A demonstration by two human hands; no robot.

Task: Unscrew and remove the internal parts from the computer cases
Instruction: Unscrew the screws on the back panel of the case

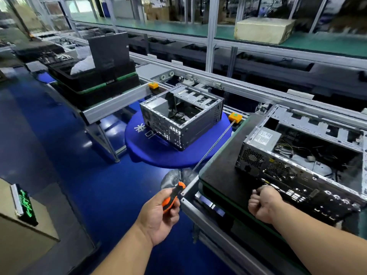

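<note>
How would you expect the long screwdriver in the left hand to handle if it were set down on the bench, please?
The screwdriver would probably roll, as its shaft is thin and round. Its long shaft may flex slightly. The moulded orange-and-black handle looks grippy.

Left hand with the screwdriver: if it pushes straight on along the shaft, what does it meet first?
Probably the orange block on the conveyor rail: the screwdriver in the left hand points up and right, its tip appearing right at that block. Depth is unclear; it may pass in front of it.

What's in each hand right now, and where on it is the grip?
The left hand grips a long screwdriver by its orange and black handle. The right hand is a fist beside the computer case; whether it holds anything cannot be told.
</note>
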